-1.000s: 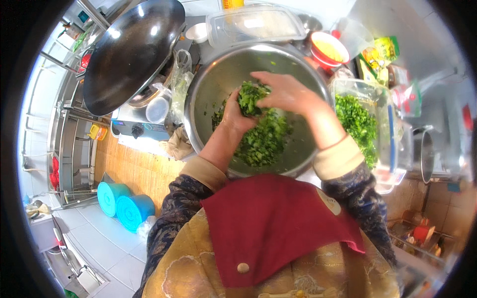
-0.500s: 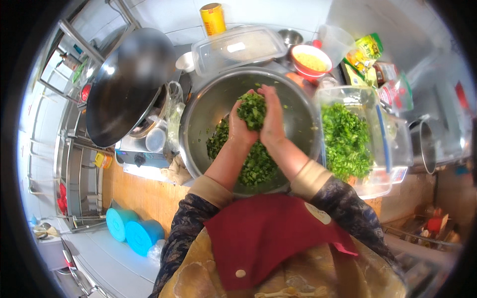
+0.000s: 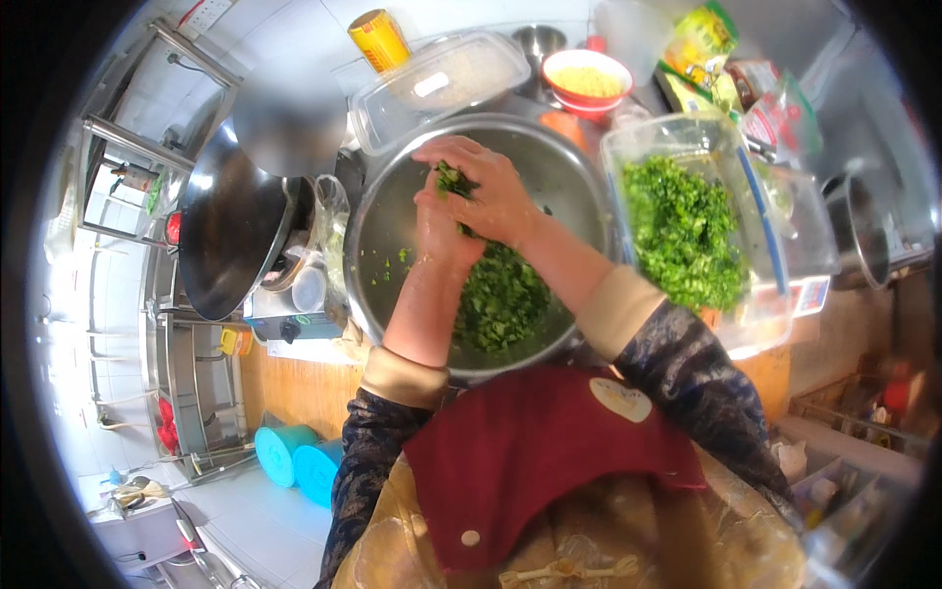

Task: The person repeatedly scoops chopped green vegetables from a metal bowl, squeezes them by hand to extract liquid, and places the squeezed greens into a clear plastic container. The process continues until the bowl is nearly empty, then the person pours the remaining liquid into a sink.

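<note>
Two hands (image 3: 444,236) (image 3: 498,201) clasp greens (image 3: 453,181); yellow can (image 3: 380,40) seems lettered.

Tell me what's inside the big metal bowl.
Chopped greens lie in the metal bowl, with loose bits at left. The left hand and right hand, clasping a green clump, hide part of the inside; what lies beneath them cannot be seen.

A yellow can (image 3: 380,41) stands by the wall (image 3: 304,34), two blue buckets (image 3: 279,454) on the floor (image 3: 270,520).

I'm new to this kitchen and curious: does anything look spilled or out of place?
Only slightly: a few green scraps lie on the left inside of the steel bowl, apart from the main pile of chopped greens. Nothing looks broken.
</note>
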